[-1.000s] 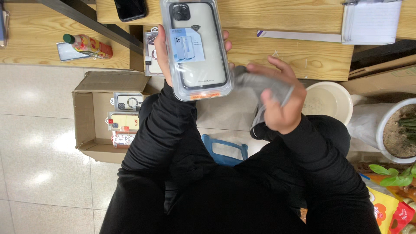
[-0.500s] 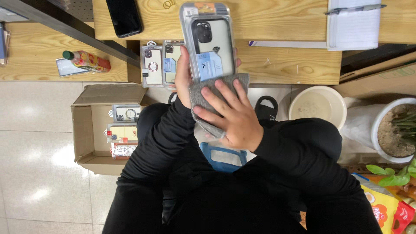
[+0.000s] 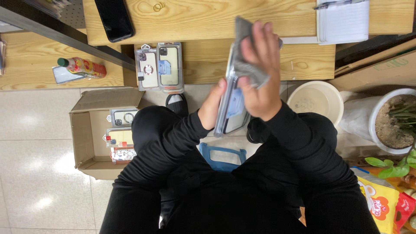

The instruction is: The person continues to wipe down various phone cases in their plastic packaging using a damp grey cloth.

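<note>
My left hand [image 3: 211, 108] grips a clear packaged phone case [image 3: 230, 108] by its lower edge, and the case is turned almost edge-on to the camera. My right hand [image 3: 259, 73] presses a folded grey cloth [image 3: 247, 54] against the case's upper face. Both hands are raised over my lap, in front of a wooden shelf edge [image 3: 299, 65]. Two more packaged phone cases [image 3: 159, 67] lie side by side on the lower wooden shelf to the left.
An open cardboard box [image 3: 86, 134] with several packaged cases stands on the tiled floor at left. A black phone [image 3: 115, 18], a white notepad [image 3: 342, 21], a small bottle [image 3: 82, 67], a beige bucket [image 3: 314, 102], a potted plant [image 3: 396, 121] and a blue stool [image 3: 221, 156] are around.
The case has turned from facing the camera to nearly edge-on. My right hand with the cloth has moved up from the case's lower part to its upper part.
</note>
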